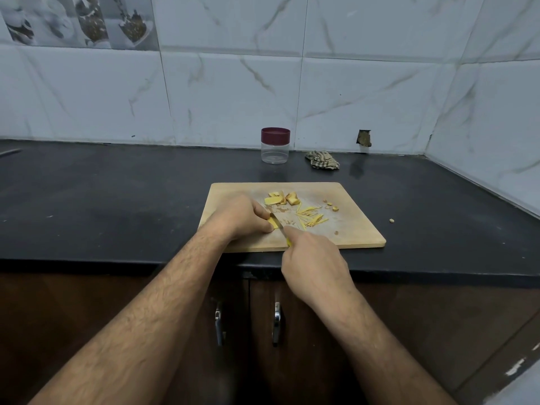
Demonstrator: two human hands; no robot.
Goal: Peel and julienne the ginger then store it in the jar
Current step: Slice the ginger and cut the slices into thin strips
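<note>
On the wooden cutting board my left hand pinches a yellow ginger slice against the wood. My right hand grips a knife with a yellow handle, its blade lying beside the slice and my left fingers. Thin ginger strips lie in a loose heap right of the blade. Several thicker ginger pieces sit further back on the board. A clear plastic jar with a maroon lid on it stands near the wall behind the board.
A crumpled checked cloth lies right of the jar. Small ginger scraps dot the board's right side and one bit lies on the black counter. Tiled walls close off the back and right; cabinet handles show below the counter edge.
</note>
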